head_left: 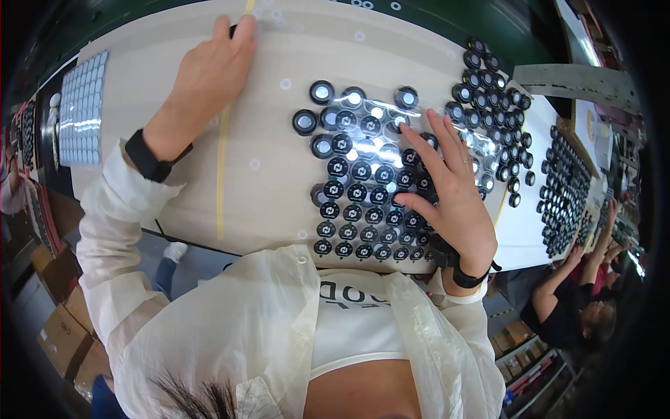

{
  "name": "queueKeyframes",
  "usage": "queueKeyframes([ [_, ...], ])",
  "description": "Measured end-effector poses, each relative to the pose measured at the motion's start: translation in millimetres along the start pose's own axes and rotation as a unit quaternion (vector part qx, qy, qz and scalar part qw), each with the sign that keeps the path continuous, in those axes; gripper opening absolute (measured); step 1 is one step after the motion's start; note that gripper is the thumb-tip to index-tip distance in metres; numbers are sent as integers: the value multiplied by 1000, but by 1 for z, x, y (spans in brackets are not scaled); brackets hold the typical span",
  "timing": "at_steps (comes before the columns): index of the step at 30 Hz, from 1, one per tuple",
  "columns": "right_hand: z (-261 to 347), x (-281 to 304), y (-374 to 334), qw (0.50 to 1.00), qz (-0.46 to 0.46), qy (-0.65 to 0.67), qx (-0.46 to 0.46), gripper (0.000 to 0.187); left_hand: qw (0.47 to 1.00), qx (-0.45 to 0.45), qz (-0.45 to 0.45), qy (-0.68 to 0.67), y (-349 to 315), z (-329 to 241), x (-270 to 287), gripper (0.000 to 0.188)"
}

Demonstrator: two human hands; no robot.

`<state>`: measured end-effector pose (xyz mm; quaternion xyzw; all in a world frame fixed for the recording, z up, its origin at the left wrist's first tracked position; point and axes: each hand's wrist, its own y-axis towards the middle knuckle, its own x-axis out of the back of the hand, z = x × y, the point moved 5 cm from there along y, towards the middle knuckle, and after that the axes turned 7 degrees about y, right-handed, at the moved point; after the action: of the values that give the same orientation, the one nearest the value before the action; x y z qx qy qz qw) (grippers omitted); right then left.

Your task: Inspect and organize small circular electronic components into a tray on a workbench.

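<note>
At the far left of the work surface, my left hand [216, 63] has its thumb and finger closed on a small black piece [234, 31], mostly hidden by the fingers. My right hand [453, 188] is spread over a clear plastic sheet [349, 241] bearing rows of round black stickers with a white mark. Its fingertips rest on or just above the sheet's right part; contact is hard to tell. Black round caps with pale centres, such as one cap [304, 121], lie along the sheet's left and top edges, and some show through it.
Many more black caps [488, 98] cluster to the right, with further rows [565, 188] on a white surface beyond. A sheet of pale round stickers [84, 108] lies at the far left. A yellow line [223, 167] crosses the beige board. Another person [576, 307] works at the right.
</note>
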<state>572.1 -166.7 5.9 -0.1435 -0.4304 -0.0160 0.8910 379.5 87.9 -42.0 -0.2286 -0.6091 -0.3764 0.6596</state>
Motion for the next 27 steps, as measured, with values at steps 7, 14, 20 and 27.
queueKeyframes([
  [7, 1, -2, -1, 1000, 7, -7, 9, 86, 986, -147, -53, -53, 72, -90, 11, 26],
  [14, -3, 3, -1, 1000, 9, -8, 16, 82, 951, -218, 43, -216, 81, -115, 40, 40],
  [20, 18, 22, 5, 999, -22, 13, 37, 57, 935, -263, -5, -237, 17, -87, 66, 41],
  [27, 23, -4, 60, 992, -62, 81, 77, 26, 930, -279, 64, -230, -24, -92, 48, 71],
])
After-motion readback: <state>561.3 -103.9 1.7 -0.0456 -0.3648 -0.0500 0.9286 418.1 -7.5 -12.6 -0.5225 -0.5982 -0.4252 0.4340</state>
